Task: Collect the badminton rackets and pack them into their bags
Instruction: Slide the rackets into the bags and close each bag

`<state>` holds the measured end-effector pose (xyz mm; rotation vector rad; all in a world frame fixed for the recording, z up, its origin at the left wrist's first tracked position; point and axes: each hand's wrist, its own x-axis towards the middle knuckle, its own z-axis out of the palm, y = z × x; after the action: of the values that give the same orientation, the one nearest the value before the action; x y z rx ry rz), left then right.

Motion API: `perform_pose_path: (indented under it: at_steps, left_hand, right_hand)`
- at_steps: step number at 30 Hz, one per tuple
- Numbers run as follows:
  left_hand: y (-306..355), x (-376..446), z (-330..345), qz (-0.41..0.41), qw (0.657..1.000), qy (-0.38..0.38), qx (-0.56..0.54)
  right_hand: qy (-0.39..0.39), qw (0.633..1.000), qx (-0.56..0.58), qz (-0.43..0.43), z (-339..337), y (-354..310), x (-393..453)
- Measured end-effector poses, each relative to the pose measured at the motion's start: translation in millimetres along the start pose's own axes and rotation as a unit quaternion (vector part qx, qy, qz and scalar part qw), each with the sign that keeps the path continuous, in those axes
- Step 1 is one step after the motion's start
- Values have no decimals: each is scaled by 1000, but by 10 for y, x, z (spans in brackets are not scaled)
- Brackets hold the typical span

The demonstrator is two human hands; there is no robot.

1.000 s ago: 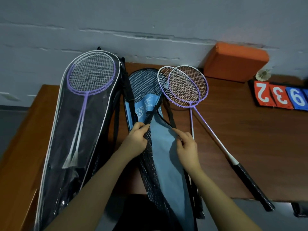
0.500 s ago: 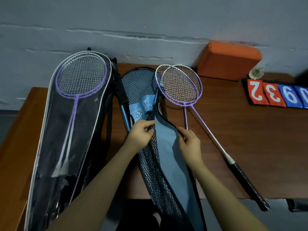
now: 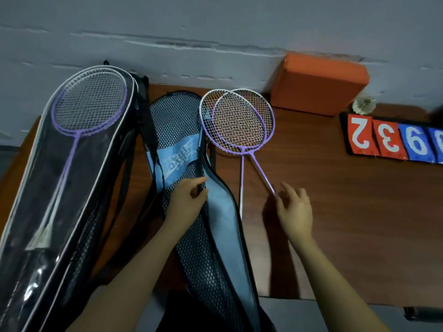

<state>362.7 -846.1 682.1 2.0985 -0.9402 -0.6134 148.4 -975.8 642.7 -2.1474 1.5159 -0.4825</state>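
A blue and black mesh racket bag lies open on the wooden table. My left hand pinches the bag's mesh flap edge near the zip. Two purple and white rackets lie crossed on the table just right of that bag, heads toward the wall. My right hand hovers over their shafts with fingers spread, blurred, holding nothing. At the left, a clear-fronted black bag holds two purple rackets.
An orange box stands against the wall at the back right. A row of red and blue number cards and a shuttlecock lie at the far right. The table's front edge runs near my forearms.
My right hand has let go of the blue bag's edge and moved right toward the loose rackets' shafts. My left hand keeps its hold on the mesh flap.
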Motion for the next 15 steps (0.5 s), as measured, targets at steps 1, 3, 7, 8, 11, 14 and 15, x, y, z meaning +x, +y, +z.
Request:
perform_pose_path:
  at_steps: [1,3,7,8,11,14,15]
  left_hand:
    - [2,-21,18,-4,1000,9,-5]
    - [16,-41,66,-11,1000,22,-1]
    - [84,-17,146,-9,1000,12,26]
    - [94,-10,147,-7,999,9,30]
    - [72,-26,90,-2,1000,7,26]
    - [8,-49,-35,4,1000,16,19]
    - [-13,-50,-78,1,1000,18,17]
  right_hand:
    - [-22,1000,-18,8,-15,72,16]
    - [-75,996,-34,22,-10,126,23]
    - [-112,992,-51,-5,26,121,29]
    - [-115,992,-47,-11,20,120,31]
    - [-125,990,-33,-63,-18,130,9]
    - [-83,991,49,-89,-11,55,-65]
    - [-61,991,79,-85,15,6,-97]
